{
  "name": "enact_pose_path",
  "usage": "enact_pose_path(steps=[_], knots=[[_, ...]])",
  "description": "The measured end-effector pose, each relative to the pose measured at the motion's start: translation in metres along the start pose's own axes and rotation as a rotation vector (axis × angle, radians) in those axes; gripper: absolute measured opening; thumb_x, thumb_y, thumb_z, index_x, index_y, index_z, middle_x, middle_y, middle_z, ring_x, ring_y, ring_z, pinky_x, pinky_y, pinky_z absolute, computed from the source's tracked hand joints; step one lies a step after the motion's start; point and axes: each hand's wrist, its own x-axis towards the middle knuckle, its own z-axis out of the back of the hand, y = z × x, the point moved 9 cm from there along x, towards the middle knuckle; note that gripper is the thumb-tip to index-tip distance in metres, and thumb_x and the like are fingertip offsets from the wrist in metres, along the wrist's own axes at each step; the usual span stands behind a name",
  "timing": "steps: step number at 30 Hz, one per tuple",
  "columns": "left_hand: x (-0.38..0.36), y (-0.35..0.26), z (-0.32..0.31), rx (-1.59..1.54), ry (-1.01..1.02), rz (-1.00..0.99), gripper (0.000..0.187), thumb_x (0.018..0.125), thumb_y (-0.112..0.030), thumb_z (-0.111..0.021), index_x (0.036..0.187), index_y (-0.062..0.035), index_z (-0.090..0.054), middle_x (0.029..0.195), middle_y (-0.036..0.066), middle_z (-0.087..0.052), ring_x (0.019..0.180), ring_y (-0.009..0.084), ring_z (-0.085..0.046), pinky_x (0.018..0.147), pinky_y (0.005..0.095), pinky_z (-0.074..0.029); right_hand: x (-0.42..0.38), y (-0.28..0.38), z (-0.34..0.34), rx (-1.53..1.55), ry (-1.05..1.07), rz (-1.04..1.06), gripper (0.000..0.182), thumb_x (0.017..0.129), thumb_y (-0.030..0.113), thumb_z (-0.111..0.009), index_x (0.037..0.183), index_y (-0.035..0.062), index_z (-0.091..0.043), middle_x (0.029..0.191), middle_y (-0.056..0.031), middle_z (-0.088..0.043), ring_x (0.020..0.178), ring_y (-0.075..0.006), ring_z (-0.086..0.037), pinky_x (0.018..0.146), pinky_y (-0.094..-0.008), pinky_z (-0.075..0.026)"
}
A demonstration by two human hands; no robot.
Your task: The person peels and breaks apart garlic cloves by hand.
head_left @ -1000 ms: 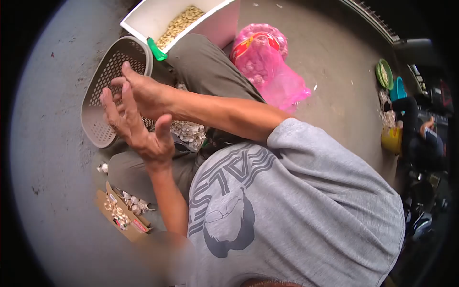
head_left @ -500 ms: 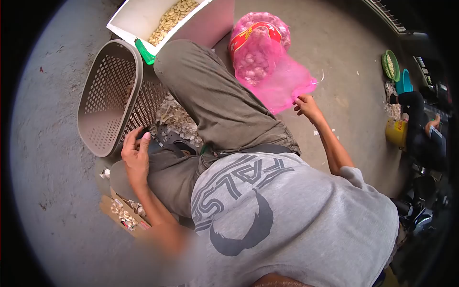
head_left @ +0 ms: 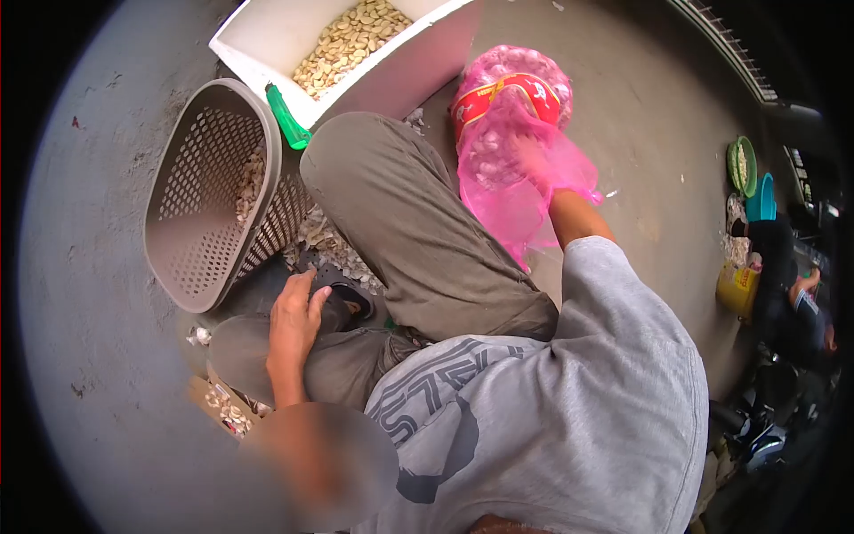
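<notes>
A right hand [head_left: 532, 162] reaches inside a pink mesh bag of garlic [head_left: 487, 169], upper center of frame, its grip unclear through the weave; the left hand [head_left: 295, 319], lower left, has thumb and fingers apart.

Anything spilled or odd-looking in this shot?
Yes: papery scraps lie loose on the floor beside the grey basket, looking spilled, though possibly left there deliberately. A blurred patch also hides part of the left forearm.

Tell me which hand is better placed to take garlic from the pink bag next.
Probably the right hand: it shows through the pink mesh bag, near the garlic bulbs, while the left hand is over the left leg, away from the bag.
</notes>
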Motion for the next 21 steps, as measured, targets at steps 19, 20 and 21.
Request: enact_pose_path(steps=[19, 20, 21], knots=[[-0.027, -0.055, 0.04, -0.09, -0.24, -0.212, 0.031, 0.092, -0.015, -0.072, 0.116, 0.0033, -0.067, 0.109, 0.02, -0.07, 0.097, 0.0375, -0.068, 0.085, 0.0416, -0.053, -0.287, 0.034, 0.108, 1.364, 0.488, -1.117, 0.038, 0.095, 0.053, -0.067, 0.099, 0.0147, -0.065, 0.073, 0.0003, -0.063, 0.052, -0.008, -0.054, 0.042, -0.0232, -0.036], [-0.035, -0.063, 0.046, -0.202, -0.254, -0.21, 0.029, 0.092, -0.013, -0.073, 0.115, 0.0035, -0.067, 0.106, 0.019, -0.07, 0.095, 0.0338, -0.069, 0.084, 0.0392, -0.053, -0.287, 0.041, 0.14, 1.385, 0.474, -1.057, 0.04, 0.095, 0.054, -0.066, 0.098, 0.0142, -0.064, 0.074, 0.0, -0.063, 0.051, -0.0076, -0.054, 0.041, -0.023, -0.034], [-0.043, -0.072, 0.052, -0.318, -0.267, -0.202, 0.027, 0.092, -0.012, -0.073, 0.114, 0.0037, -0.068, 0.104, 0.018, -0.071, 0.092, 0.0301, -0.069, 0.083, 0.0369, -0.054, -0.285, 0.052, 0.178, 1.399, 0.465, -0.997, 0.042, 0.095, 0.056, -0.066, 0.098, 0.0138, -0.064, 0.074, -0.0003, -0.064, 0.051, -0.0071, -0.054, 0.04, -0.0227, -0.033]])
